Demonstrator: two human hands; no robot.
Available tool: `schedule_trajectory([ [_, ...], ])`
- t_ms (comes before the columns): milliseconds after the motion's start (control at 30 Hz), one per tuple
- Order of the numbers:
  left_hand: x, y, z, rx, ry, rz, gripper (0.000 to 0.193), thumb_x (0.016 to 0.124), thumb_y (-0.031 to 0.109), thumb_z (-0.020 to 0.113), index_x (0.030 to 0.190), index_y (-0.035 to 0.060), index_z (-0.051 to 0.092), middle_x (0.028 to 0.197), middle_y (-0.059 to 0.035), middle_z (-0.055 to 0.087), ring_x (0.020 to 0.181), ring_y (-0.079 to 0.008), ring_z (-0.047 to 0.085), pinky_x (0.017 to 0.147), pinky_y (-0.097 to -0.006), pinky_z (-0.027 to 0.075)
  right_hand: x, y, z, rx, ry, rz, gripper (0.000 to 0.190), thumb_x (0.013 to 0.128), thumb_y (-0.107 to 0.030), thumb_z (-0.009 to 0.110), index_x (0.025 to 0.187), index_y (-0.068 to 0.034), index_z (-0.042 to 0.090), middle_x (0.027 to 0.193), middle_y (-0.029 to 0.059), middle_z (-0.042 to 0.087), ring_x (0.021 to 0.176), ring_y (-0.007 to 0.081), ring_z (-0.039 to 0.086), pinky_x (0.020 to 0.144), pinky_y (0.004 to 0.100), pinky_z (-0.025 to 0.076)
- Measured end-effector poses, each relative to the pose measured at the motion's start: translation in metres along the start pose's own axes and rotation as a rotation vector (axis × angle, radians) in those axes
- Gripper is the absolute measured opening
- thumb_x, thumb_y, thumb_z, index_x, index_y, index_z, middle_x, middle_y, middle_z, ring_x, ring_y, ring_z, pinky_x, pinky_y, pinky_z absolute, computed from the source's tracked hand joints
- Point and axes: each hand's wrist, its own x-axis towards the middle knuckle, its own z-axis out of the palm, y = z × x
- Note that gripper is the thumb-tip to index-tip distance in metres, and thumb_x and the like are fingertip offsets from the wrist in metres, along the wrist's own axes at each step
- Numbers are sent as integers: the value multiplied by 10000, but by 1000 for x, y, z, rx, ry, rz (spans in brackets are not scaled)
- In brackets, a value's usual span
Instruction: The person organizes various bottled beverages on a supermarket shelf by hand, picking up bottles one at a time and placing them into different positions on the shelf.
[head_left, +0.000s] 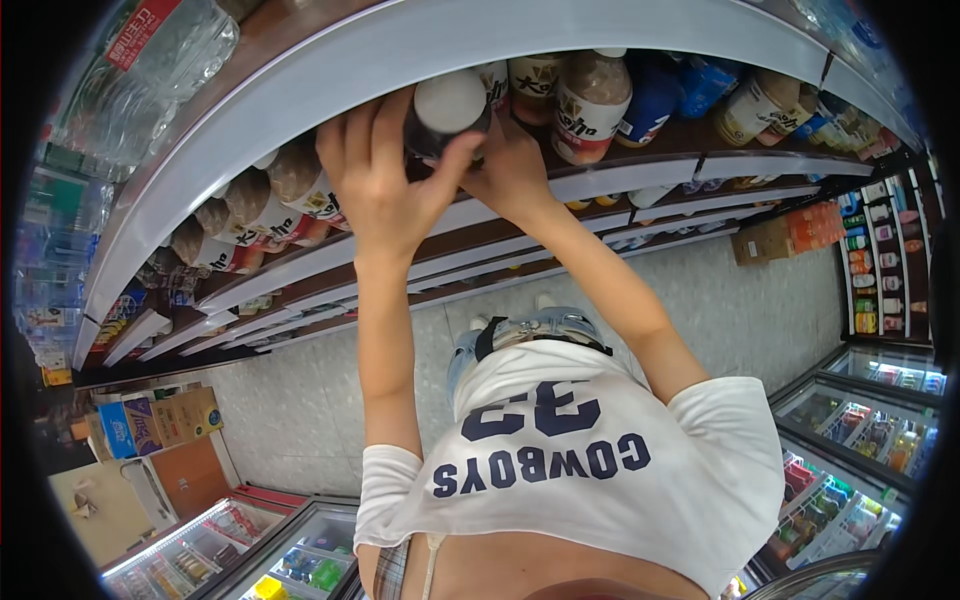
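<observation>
A dark drink bottle with a white cap (448, 102) stands at the shelf's front, tilted towards me. My left hand (386, 172) is around its left side, the thumb across the front. My right hand (514, 166) holds the bottle low on its right side, with its fingertips partly hidden. Just right of the hands stand brown coffee-drink bottles with white-and-red labels, the nearest being a white-capped bottle (592, 109). A similar bottle (300, 184) is close to my left wrist.
A pale shelf edge (300, 90) curves above my hands. More shelf tiers (465, 217) lie below. Large clear water bottles (142, 82) stand on top at left. Cardboard boxes (176, 420) are on the left, an orange carton (814, 226) on the right. Glass-door coolers (832, 480) stand behind me.
</observation>
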Motion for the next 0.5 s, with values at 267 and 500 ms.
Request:
schedule_trajectory([
  [267,13,-32,1,636,-187,-95,262,835,253,582,960,31,646,865,-185,646,817,-376,616,770,-469,473,20,-16,15,-127,26,114,628,735,-431,732,1081,37,494,830,176,625,752,351,621,585,420,508],
  [500,13,-65,3,595,-298,35,252,868,295,555,947,74,646,856,-151,653,728,-347,637,677,-449,518,19,-17,25,-81,22,154,554,768,-206,717,1219,9,477,920,172,632,818,330,629,652,416,522],
])
